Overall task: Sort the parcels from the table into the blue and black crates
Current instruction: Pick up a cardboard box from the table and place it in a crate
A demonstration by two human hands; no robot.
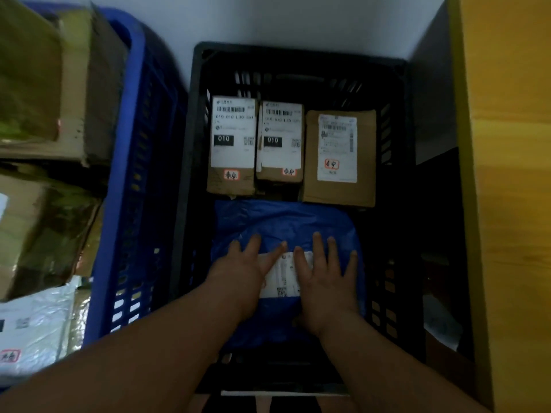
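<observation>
Two crates stood side by side: one black crate (190, 120) and one blue crate (131, 174). The black one held four parcels (three cardboard boxes (340, 192), one blue bag (280, 219)).

Dim light, pale floor (268, 19), yellow wooden furniture (512, 174) at right.

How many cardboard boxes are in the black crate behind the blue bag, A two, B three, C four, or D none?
B: three cardboard boxes stand in a row at the far end of the black crate, behind the blue bag that both hands press on.
</observation>
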